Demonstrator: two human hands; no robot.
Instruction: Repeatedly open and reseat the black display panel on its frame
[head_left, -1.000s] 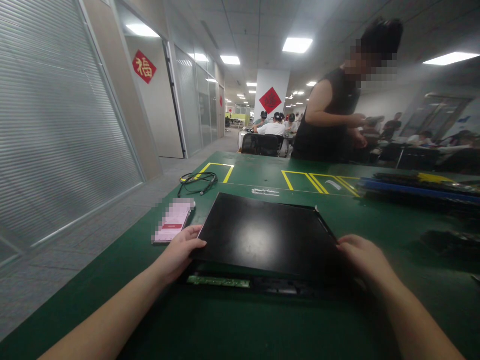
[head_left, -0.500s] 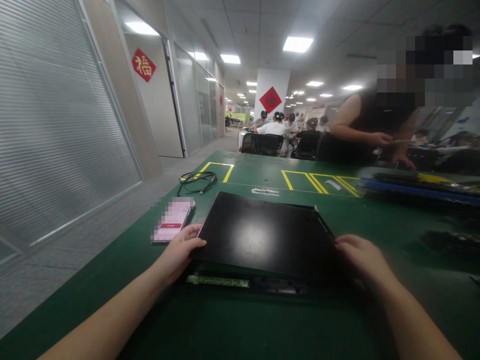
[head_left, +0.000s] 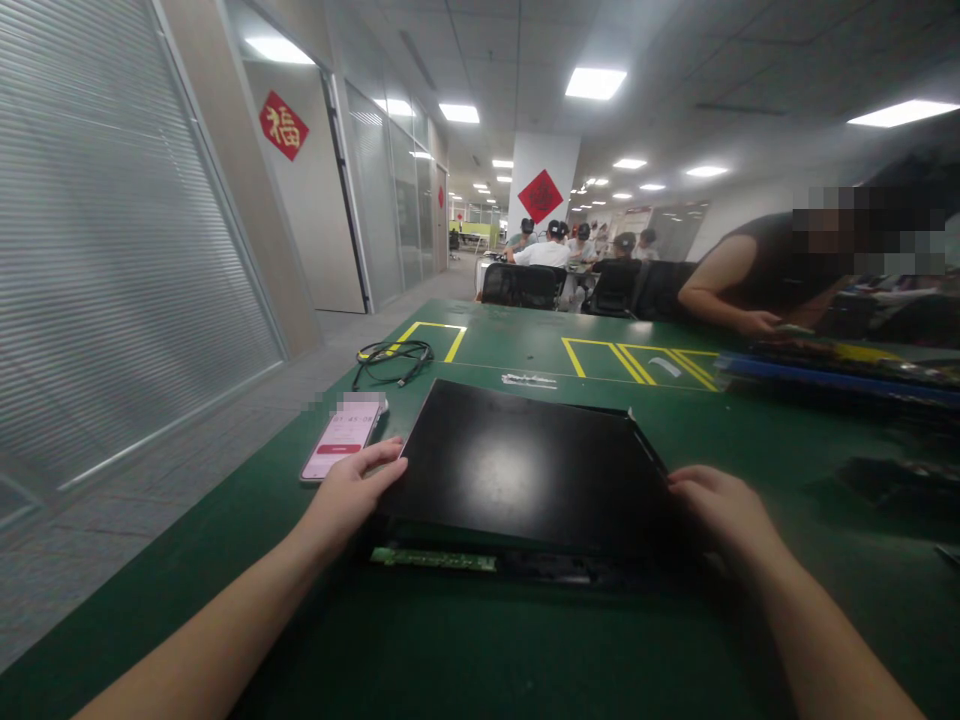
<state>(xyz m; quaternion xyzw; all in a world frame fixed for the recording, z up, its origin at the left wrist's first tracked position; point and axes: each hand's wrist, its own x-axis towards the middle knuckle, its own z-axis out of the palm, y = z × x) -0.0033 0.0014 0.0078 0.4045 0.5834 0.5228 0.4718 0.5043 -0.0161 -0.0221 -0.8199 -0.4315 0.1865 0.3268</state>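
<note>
A flat black panel (head_left: 525, 465) lies on the green table (head_left: 450, 650) in front of me, its near edge raised a little over a strip with a green circuit board (head_left: 435, 560). My left hand (head_left: 346, 495) grips the panel's left near edge, thumb on top. My right hand (head_left: 720, 510) holds the right near edge, fingers curled round it.
A phone (head_left: 341, 442) with a pink screen lies left of the panel, a coiled black cable (head_left: 394, 360) beyond it. Yellow tape outlines mark the far tabletop. A person in black leans over stacked dark panels (head_left: 840, 375) at the right. Seated people and chairs fill the background.
The person across the table has moved right and bent lower over the stack. My hands keep their hold; the panel has barely shifted.
</note>
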